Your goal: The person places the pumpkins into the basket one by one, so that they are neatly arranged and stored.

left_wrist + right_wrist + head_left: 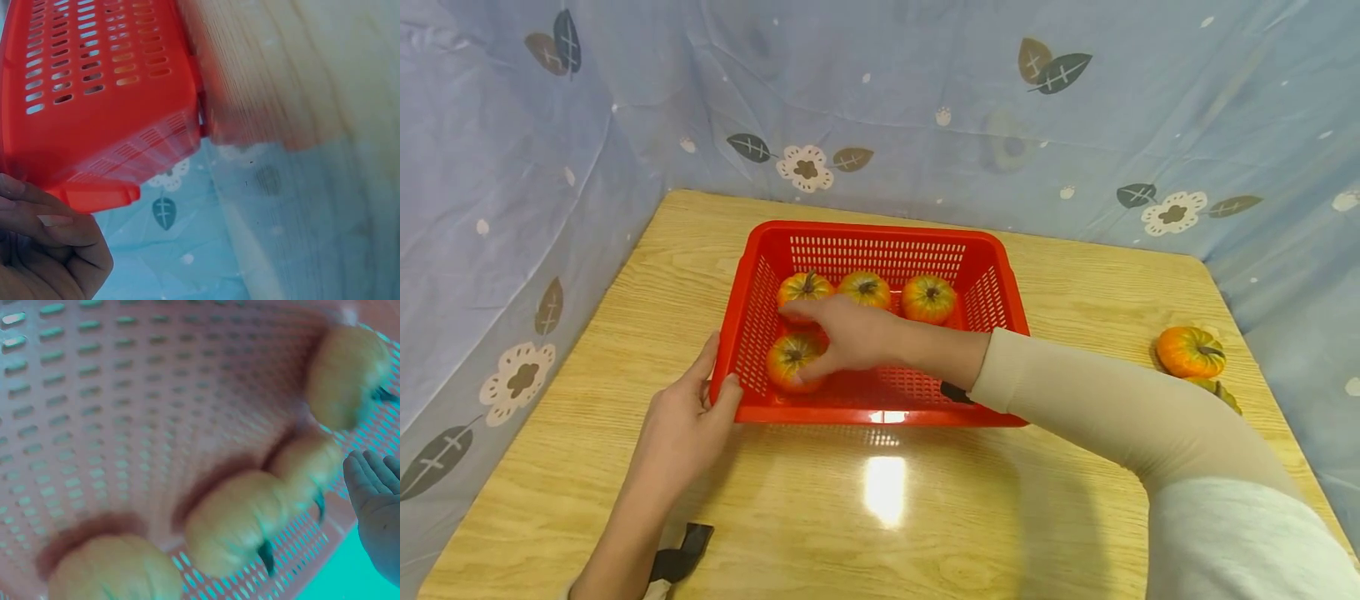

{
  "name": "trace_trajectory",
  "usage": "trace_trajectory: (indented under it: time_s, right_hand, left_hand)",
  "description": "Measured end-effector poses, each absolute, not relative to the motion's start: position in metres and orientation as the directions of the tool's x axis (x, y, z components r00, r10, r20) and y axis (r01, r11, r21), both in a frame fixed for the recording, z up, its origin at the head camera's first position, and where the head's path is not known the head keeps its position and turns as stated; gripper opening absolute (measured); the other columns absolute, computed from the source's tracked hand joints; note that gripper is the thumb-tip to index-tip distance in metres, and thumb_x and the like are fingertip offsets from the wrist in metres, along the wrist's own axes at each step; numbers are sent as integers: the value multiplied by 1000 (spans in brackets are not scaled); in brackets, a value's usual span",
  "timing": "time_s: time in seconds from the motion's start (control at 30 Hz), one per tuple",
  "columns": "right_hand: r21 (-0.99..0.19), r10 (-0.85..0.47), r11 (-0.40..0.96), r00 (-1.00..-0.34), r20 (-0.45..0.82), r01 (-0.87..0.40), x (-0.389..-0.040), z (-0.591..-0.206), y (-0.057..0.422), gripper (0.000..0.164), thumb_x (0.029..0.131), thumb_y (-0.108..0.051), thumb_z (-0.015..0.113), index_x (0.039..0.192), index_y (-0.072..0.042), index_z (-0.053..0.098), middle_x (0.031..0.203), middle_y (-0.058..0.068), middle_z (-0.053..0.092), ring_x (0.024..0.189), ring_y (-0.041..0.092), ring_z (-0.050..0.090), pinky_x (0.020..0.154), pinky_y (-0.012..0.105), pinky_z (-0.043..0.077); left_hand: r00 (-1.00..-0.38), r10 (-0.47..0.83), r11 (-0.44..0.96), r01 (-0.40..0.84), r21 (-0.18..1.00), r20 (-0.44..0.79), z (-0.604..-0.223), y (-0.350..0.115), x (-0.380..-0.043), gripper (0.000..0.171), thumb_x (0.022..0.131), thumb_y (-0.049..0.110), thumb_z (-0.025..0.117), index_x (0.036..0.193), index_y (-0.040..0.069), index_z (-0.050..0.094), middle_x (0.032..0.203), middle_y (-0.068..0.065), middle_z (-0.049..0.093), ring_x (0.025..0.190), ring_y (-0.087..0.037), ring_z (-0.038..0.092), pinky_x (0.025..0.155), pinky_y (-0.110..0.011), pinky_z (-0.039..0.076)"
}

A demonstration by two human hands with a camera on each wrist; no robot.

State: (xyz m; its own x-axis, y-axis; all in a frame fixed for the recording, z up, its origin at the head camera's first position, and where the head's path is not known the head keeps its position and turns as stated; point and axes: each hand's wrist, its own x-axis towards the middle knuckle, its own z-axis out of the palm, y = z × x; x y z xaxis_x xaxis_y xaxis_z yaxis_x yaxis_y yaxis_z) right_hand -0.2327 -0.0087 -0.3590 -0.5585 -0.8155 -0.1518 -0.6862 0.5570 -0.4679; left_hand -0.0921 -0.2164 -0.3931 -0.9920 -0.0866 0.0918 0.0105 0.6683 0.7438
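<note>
A red plastic basket [820, 412] with slotted walls stands on the wooden table, holding several small orange-green pumpkins. Three of them, including the middle one [867, 287], line its back wall. Another pumpkin [790, 364] sits at the front left inside. My left hand [681, 425] grips the basket's left rim near the front corner, thumb over the edge. Reaching in from the right, my right hand [853, 333] hovers over the front-left pumpkin, its thumb overlapping it in the head view. In the right wrist view its fingers [369, 475] look straight, with nothing held.
To the right of the basket lie an orange pumpkin [1191, 352] and a greener pumpkin [1219, 395], partly hidden by the right sleeve. A blue patterned cloth [910, 108] hangs behind and beside the table [880, 533]. A black strap [683, 557] shows beside the left wrist.
</note>
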Motion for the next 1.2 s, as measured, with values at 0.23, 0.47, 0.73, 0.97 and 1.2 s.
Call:
trace_trajectory:
  time_s: [0.23, 0.47, 0.73, 0.97, 1.2]
  right_hand:
    - [-490, -787, 557, -615, -53, -670, -234, -329, 5, 92, 83, -56, 79, 155, -10, 42, 150, 5, 51, 137, 18, 47, 111, 33, 37]
    - [-514, -692, 614, -722, 15, -599, -233, -301, 38, 88, 85, -62, 74, 155, -18, 43, 151, -2, 48, 138, 14, 44, 113, 35, 34]
    - [-592, -504, 672, -861, 75, -445, -224, -284, 106, 90, 86, -58, 75, 158, -21, 37, 156, -2, 42, 141, 26, 42, 113, 47, 34]
    - [-689, -211, 691, -972, 98, -220, -204, -292, 192, 83, 93, -43, 74, 161, -22, 32, 159, 6, 38, 146, 30, 34, 114, 55, 30]
    - [-725, 108, 687, -994, 25, 56, -171, -328, 281, 85, 98, -49, 62, 165, -27, 14, 167, 6, 17, 152, 28, 17, 117, 52, 24]
  left_hand:
    - [-992, -90, 673, 7, 740, 92, -395, -218, -93, 62, 104, 27, 52, 160, 8, 30, 71, -9, 65, 44, -12, 38, 40, -29, 37]
    - [-992, -97, 679, -5, 734, 83, -398, -218, -94, 63, 105, 30, 50, 160, 10, 29, 54, -1, 50, 42, -11, 33, 39, -29, 34]
    - [-992, -92, 667, 3, 745, 86, -399, -218, -95, 62, 105, 31, 50, 161, 12, 29, 55, 1, 47, 43, -11, 33, 39, -29, 34]
    - [-990, -119, 664, -21, 748, 78, -397, -217, -91, 62, 105, 29, 51, 160, 11, 30, 52, 1, 43, 41, -11, 33, 37, -28, 32]
    - [-989, -115, 669, -6, 743, 95, -395, -216, -92, 62, 105, 28, 51, 160, 11, 31, 53, 1, 45, 42, -11, 34, 37, -28, 32]
